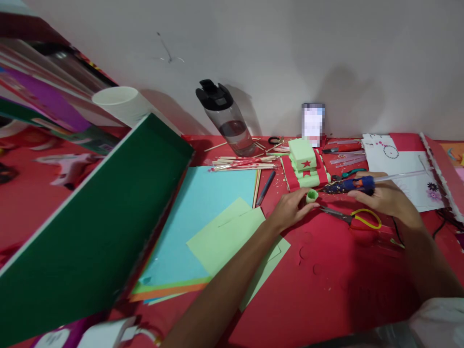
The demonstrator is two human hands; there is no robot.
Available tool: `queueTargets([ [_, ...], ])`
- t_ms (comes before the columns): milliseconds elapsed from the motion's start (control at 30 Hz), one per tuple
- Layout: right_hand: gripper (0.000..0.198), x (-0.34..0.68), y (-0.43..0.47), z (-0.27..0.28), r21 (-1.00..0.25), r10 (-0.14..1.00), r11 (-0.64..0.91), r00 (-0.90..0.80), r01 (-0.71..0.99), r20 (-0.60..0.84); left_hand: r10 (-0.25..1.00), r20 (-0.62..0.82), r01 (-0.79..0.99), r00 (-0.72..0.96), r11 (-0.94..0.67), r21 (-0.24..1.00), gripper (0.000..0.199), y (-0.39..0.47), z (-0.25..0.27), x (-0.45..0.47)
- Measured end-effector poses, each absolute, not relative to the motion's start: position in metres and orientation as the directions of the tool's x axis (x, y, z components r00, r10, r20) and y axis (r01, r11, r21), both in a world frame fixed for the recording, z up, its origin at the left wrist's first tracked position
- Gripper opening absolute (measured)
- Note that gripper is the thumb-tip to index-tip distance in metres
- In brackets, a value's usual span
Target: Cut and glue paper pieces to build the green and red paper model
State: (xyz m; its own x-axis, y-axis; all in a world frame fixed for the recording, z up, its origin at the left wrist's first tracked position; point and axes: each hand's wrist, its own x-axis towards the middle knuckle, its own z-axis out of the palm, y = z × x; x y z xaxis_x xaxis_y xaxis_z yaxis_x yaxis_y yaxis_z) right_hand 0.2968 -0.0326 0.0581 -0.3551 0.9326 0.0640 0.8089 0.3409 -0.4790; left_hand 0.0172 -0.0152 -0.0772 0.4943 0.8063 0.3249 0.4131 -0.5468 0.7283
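Observation:
My left hand point(292, 210) pinches a small rolled tube of light green paper point(311, 195), its open end facing up. In my right hand point(386, 195) is a blue glue gun point(353, 185), with a clear glue stick point(402, 175) poking from its back. The gun's nozzle points left, close to the paper tube; whether they touch I cannot tell. Just behind sits a light green and red paper model point(304, 166) with a red star on its upper block. Scissors point(351, 218) with yellow and red handles lie below the gun.
Blue and green paper sheets point(217, 193) lie left of my hands, with a pen point(266, 188) beside them. Thin sticks point(242, 163), a water bottle point(228, 118) and a lit phone point(313, 124) stand or lie toward the wall. A green board point(97, 227) leans at left.

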Motion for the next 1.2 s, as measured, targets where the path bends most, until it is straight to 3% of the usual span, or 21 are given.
queueTargets([
  [967, 0.036, 0.289, -0.036, 0.059, -0.546, 0.938, 0.281, -0.347, 0.789, -0.019, 0.797, 0.344, 0.409, 0.497, -0.565, 0.717, 0.044, -0.015, -0.078, 0.018],
  [1200, 0.035, 0.294, -0.035, 0.063, -0.522, 0.928, 0.325, -0.372, 0.789, 0.015, 0.795, 0.348, 0.415, 0.497, -0.569, 0.709, 0.048, -0.015, -0.078, 0.018],
])
